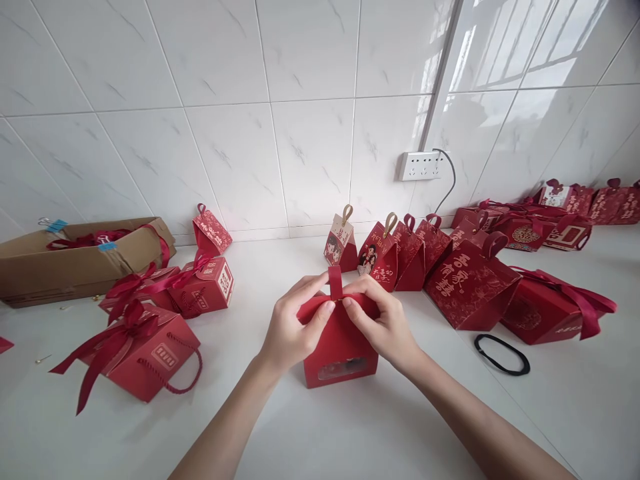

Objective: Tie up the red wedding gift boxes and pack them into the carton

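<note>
A red gift box (340,343) with a small clear window low on its near face stands upright on the white table in front of me. A red ribbon loop (335,283) rises from its top edge. My left hand (300,317) pinches the top edge just left of the loop, thumb on the near side. On the other side of the loop, my right hand (383,317) grips the same edge, its thumb close to the left one. The fingers behind the box are partly hidden. A tiny gold-coloured bit shows between the thumbs.
Ribboned red boxes (163,353) stand at left, before a cardboard box (85,270) holding ribbons. Several looped gift boxes (407,260) line the back. A larger red box (470,283) and a black elastic band (501,355) lie right. A power strip (424,167) is on the tiled wall.
</note>
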The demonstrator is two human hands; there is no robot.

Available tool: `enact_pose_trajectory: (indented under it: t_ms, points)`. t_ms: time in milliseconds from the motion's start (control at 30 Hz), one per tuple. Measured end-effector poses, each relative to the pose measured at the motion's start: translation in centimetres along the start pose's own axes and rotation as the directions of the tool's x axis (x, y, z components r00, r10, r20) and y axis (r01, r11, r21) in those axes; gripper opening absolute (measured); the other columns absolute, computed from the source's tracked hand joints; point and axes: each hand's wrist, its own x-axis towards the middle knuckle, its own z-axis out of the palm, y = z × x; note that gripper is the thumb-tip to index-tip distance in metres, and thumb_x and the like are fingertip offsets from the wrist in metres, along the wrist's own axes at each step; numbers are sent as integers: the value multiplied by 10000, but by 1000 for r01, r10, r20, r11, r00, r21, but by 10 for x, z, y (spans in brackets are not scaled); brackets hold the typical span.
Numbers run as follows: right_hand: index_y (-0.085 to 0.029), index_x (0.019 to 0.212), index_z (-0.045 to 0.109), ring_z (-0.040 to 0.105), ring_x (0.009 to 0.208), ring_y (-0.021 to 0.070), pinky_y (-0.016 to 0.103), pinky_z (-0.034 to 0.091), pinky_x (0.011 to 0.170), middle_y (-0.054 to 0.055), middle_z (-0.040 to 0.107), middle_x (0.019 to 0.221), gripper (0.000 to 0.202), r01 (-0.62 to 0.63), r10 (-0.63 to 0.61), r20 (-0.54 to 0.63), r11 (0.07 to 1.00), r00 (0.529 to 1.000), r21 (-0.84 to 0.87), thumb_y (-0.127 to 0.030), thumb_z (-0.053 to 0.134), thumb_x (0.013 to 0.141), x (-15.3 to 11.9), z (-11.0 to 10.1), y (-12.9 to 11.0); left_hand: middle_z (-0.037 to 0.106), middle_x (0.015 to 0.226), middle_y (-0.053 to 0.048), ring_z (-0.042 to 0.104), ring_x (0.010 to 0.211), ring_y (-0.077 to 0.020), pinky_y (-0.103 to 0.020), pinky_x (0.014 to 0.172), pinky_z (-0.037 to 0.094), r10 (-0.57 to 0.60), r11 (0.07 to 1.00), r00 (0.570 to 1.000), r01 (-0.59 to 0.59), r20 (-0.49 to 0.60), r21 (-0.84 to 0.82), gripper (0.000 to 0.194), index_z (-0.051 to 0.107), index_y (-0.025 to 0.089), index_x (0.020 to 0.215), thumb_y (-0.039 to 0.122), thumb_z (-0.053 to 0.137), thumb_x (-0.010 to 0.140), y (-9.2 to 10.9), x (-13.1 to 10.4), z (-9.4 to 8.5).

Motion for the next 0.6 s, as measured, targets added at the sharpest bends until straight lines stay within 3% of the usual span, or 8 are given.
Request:
enact_pose_trajectory:
  t_ms: [100, 267, 367, 500, 600]
  points:
    - [-215, 834, 577, 545, 735, 142, 272, 447, 674, 15, 578, 801, 113, -15, 15, 3, 1000, 1000, 10, -225, 477, 886, 0, 0, -1, 629, 873, -40, 616, 798, -146, -265, 725, 529, 39, 999, 999, -38, -8, 27, 366, 552, 227, 1206, 190, 525, 842, 0, -1, 1]
    - [-225, 853, 606, 546, 771, 152, 283, 455, 702, 21, 575, 812, 128, -7, 7, -2, 1000, 1000, 2, -229, 482, 887, 1, -1, -1, 592, 1096, -93, 604, 962, -183, -304, 776, 539, 137, 981, 988, -126, -71, 146, 374, 545, 225, 1213, 163, 517, 845, -1, -3, 4]
    - [-230, 885, 625, 553, 796, 161, 295, 462, 718, 32, 582, 836, 142, 7, -7, 3, 1000, 1000, 3, -242, 483, 890, 1, -2, 0, 578, 1116, -100, 595, 1003, -195, -299, 766, 544, 148, 974, 986, -130, -82, 186, 358, 562, 218, 1195, 167, 520, 844, -2, -3, 3]
    - [-226, 898, 614, 554, 797, 161, 298, 461, 719, 35, 584, 845, 145, 10, -10, 43, 1000, 999, 1, -240, 470, 901, 0, -2, 0, 589, 1092, -90, 634, 839, -157, -282, 708, 551, 148, 980, 988, -140, -43, 140, 361, 563, 220, 1190, 167, 529, 834, -3, -2, -1]
    - [-223, 910, 598, 547, 779, 155, 289, 456, 709, 31, 582, 836, 133, 21, -20, 63, 1000, 998, -4, -236, 466, 903, 0, -2, -1, 539, 1199, -113, 618, 683, -110, -292, 663, 554, 162, 978, 985, -152, -61, 144, 376, 555, 224, 1200, 162, 524, 830, -3, -2, -2]
